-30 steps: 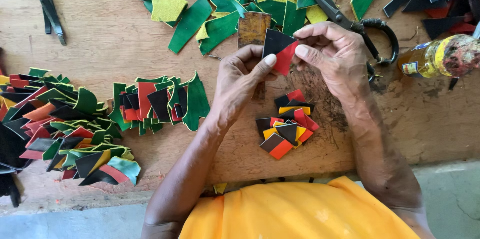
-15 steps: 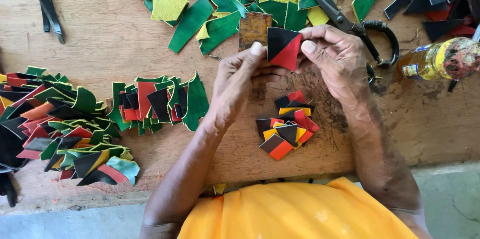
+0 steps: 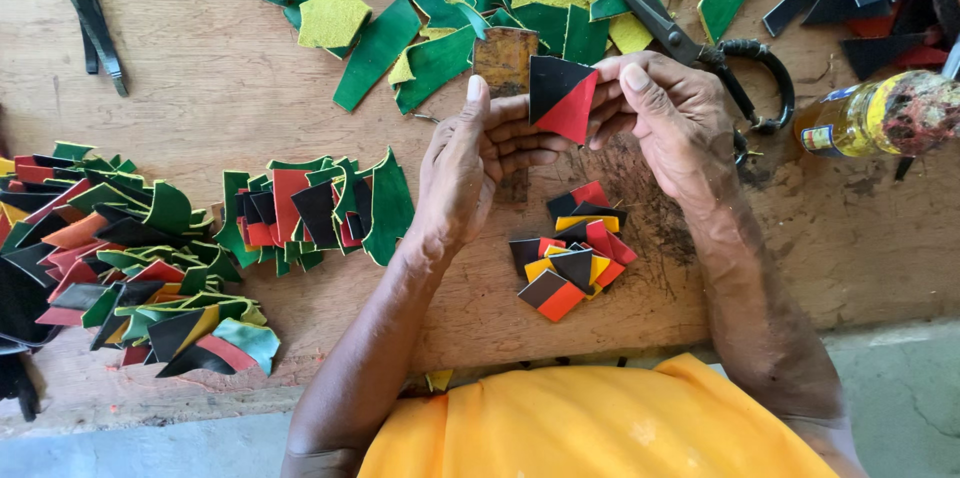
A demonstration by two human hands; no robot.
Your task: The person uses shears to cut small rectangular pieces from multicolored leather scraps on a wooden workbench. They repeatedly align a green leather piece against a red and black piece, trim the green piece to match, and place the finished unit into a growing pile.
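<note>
bottle (image 3: 870,116) with a yellow label lies at the counter's (image 3: 200,88) right edge; i see both grips, left hand (image 3: 470,168) and right hand (image 3: 670,118), pinching a black-and-red leather piece (image 3: 560,98) above the small stack (image 3: 570,253).

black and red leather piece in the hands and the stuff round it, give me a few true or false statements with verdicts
1. Both hands, left hand and right hand, hold the black and red leather piece. True.
2. The black-handled scissors lie in the left hand. False: they lie on the wooden table.
3. A small pile of red, black and yellow leather pieces lies below the hands. True.
4. The green leather scraps lie under the yellow bottle. False: they lie apart, left of it.
</note>
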